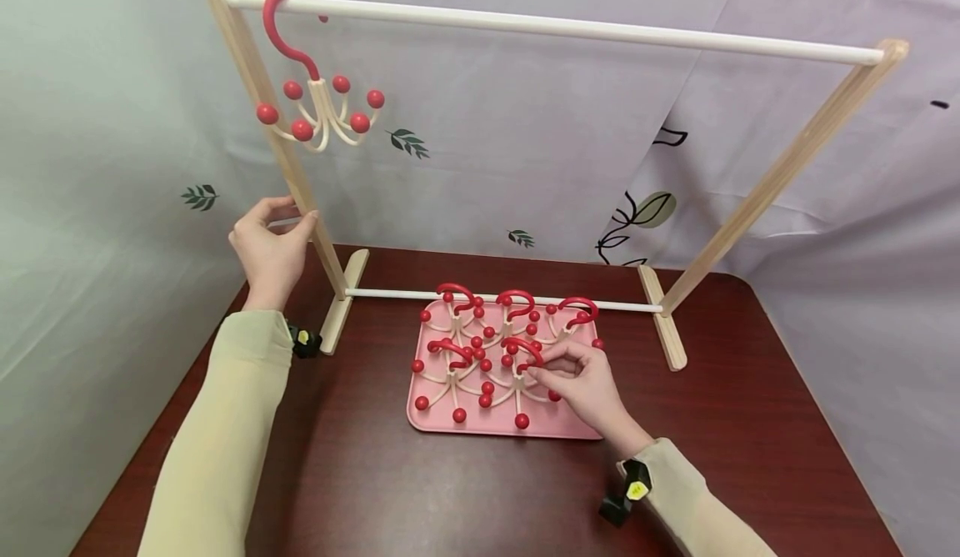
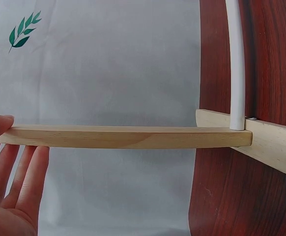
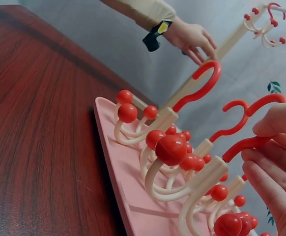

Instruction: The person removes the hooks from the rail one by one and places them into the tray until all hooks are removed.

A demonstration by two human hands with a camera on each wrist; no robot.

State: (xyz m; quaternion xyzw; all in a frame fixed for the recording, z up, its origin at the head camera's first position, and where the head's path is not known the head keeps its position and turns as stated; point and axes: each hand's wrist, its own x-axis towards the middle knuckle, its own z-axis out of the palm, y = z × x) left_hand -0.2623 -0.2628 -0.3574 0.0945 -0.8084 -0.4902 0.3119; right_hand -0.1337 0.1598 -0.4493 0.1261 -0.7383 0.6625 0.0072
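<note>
My left hand (image 1: 272, 244) pinches the left wooden post (image 2: 133, 137) of a rack, thumb on one side and fingers on the other. My right hand (image 1: 588, 386) grips the red hook of a hanger (image 1: 519, 382) with several cream prongs tipped by red balls. That hanger is at the front right of a group of similar hangers on a pink tray (image 3: 106, 115). In the right wrist view, thumb and fingers close round the curved red hook (image 3: 243, 146). One more such hanger (image 1: 321, 111) hangs from the rack's white top rod (image 1: 562, 23), near its left end.
The rack's right post (image 1: 787, 169) rises from a wooden foot (image 1: 663, 323). A white lower rod (image 1: 390, 293) runs behind the tray, low over the dark red table (image 1: 360, 474). A pale curtain with leaf prints (image 1: 480, 165) hangs close behind the rack.
</note>
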